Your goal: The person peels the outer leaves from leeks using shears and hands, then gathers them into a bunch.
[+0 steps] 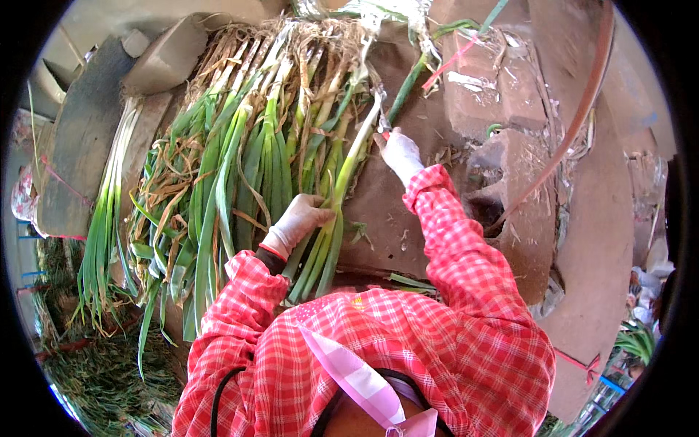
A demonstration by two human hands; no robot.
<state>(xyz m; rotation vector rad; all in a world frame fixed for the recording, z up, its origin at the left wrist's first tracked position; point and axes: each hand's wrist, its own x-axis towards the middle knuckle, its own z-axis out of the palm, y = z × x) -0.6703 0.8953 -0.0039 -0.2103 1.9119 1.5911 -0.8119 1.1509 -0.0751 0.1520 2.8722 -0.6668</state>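
Observation:
My gloved left hand (303, 218) grips a green onion stalk (347, 164) by its green part; the pale root end points up and to the right. Close to that root end, my gloved right hand (401, 155) is closed around a small tool with a red handle (386, 134); its metal end touches or nearly touches the stalk's white part. A wide row of untrimmed green onions (210, 136), with brown roots and dry leaves, lies to the left of the stalk. Farther left rests a bunch of cleaned green onions (113, 180) with white stems.
Bricks (494, 82) with peelings on them stand at the right, beside a curved brown strap (579, 120). A stone-like block (166, 54) sits at the upper left, near a dark board (82, 142). More green onions (109, 377) cover the floor at the lower left.

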